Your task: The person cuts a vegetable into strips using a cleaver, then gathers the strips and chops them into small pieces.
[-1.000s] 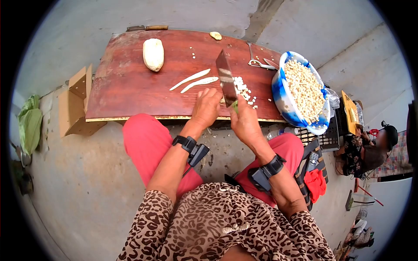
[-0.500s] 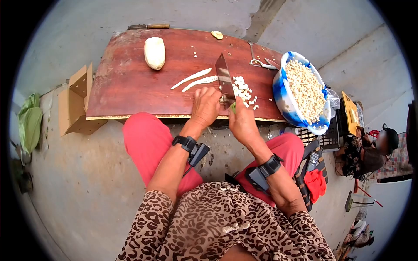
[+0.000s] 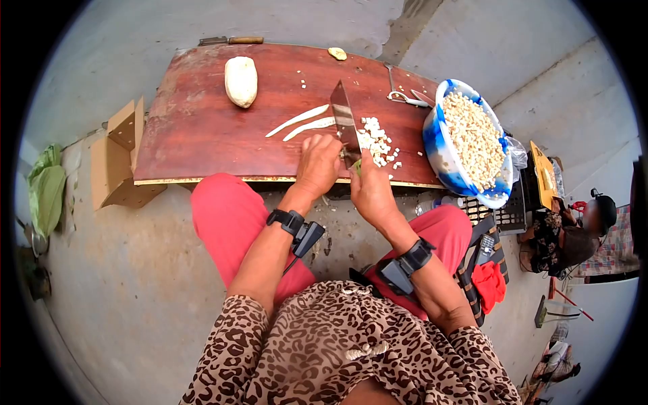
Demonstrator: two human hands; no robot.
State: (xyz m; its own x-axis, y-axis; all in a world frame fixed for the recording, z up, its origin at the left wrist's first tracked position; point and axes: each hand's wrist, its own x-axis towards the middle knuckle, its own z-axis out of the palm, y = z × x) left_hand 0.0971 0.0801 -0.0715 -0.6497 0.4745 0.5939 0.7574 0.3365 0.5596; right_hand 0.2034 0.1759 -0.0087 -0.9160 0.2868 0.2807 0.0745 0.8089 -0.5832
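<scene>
My right hand (image 3: pixel 372 190) is closed around the greenish handle of a cleaver (image 3: pixel 345 123). The wide blade stands on edge over the red-brown table, just right of my left hand (image 3: pixel 320 160). My left fingers are curled and pressed down beside the blade; what lies under them is hidden. Two long white vegetable strips (image 3: pixel 298 121) rest beyond my left fingertips, one reaching the blade. Small white diced pieces (image 3: pixel 379 145) are scattered right of the cleaver. Farther back on the left lies a whole peeled white vegetable (image 3: pixel 241 82).
A blue and white basin (image 3: pixel 436 138) full of diced pieces stands at the table's right end. Near it lie a peeler (image 3: pixel 405 99) and a knife. Another knife (image 3: pixel 231 41) lies at the back edge. A cardboard box (image 3: pixel 120 162) is at left; a person (image 3: pixel 574 233) sits far right.
The cleaver and my right hand have shifted slightly to the left. My left hand, the strips and the basin stay almost where they were.
</scene>
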